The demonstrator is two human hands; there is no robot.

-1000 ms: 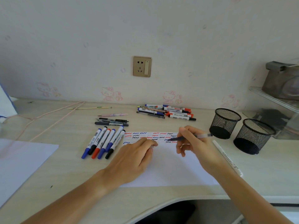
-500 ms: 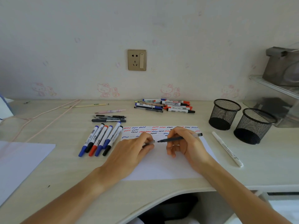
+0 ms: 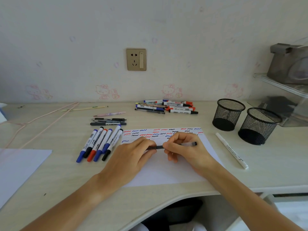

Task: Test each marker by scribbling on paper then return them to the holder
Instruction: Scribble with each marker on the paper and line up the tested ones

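Both hands meet over a sheet of white paper [image 3: 166,174], each pinching one end of a slim dark pen [image 3: 159,147] that lies level between them. The left hand [image 3: 131,157] has its fingertips [image 3: 150,145] curled narrowly around the pen's left end, hiding that tip. The right hand [image 3: 185,147] has its fingers [image 3: 170,144] closed around the middle of the barrel, and the pen's clear rear end sticks out to the right past the knuckles. Just beyond the fingers, the far part of the paper is covered with rows of red, blue and black wavy scribbles [image 3: 160,132]. Left of the left hand, a row of six capped whiteboard markers [image 3: 100,144] lies side by side on the pale desk [image 3: 66,180]. Farther beyond the hands, near the wall, sits a loose pile of markers [image 3: 166,106]. To the right of the right hand lies a single white pen [image 3: 231,150], and past it stand two black mesh holders [image 3: 228,114], upright and close together.
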